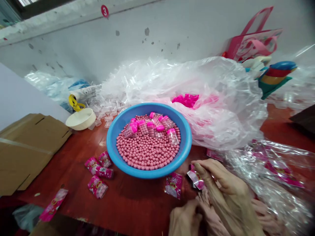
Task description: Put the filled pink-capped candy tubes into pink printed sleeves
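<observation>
Head view: at the near edge, right of centre, the left hand is blurred, its fingers curled; I cannot tell whether they grip anything. Just beyond and to the right, the right hand pinches a pink-and-white packet between its fingertips, above the red table and right of the blue basin. Folds of dusty-pink cloth lie between the two hands.

At the near left, a pink printed strip reaches over the table edge. One flat-lying pink sachet lies between the basin and the right hand, and four wrapped pieces sit in a cluster left of the basin. Crinkled clear film with pink printing spreads on the right, and folded cardboard leans in from the left.

The basin holds pink beads, with small clear bottles with bright pink caps lying on them toward the far side. Farther left are a cream tape roll and a yellow ring. Behind the basin, a large translucent bag shows magenta pieces. At the far right, a pink handbag stands near the pale wall.
</observation>
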